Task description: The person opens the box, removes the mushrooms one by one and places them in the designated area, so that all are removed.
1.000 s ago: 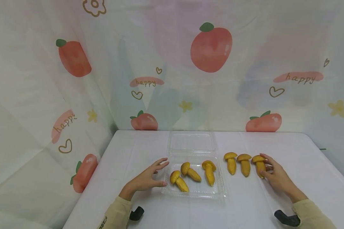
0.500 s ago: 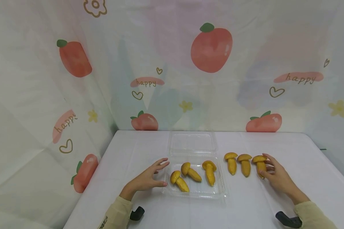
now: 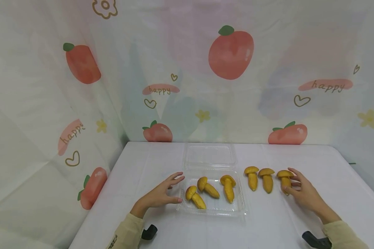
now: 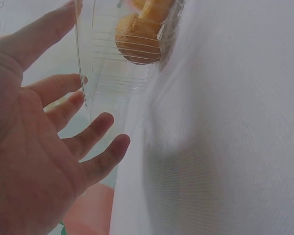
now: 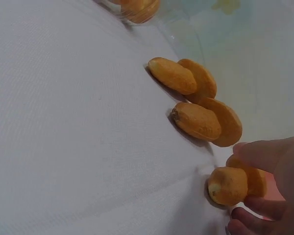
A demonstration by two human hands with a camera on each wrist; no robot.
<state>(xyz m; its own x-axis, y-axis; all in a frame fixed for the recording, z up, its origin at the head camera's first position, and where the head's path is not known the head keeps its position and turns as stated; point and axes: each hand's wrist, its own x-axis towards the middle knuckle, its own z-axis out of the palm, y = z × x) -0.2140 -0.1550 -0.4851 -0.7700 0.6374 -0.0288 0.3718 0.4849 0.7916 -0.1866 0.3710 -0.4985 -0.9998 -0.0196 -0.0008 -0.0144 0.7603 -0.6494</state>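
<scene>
A clear plastic clamshell box (image 3: 212,211) sits on the table with its lid folded back. Three yellow mushrooms lie inside: a left one (image 3: 195,197), a middle one (image 3: 208,187) and a right one (image 3: 228,188). My left hand (image 3: 158,194) is at the box's left edge, thumb and fingers spread; in the left wrist view the fingers (image 4: 95,134) grip nothing. Right of the box, two more mushrooms (image 3: 252,178) (image 3: 267,180) lie side by side. My right hand (image 3: 306,193) holds a third mushroom (image 3: 285,180) between thumb and fingers, low over the tablecloth.
The open lid (image 3: 209,155) lies flat behind the box. A white cloth covers the table (image 3: 255,228), with a patterned curtain (image 3: 187,69) along its back and left. Black straps (image 3: 149,232) show near both sleeves.
My right hand and the mushroom it holds have shifted slightly right, widening the gap to the mushroom beside it. The left hand stays in place.
</scene>
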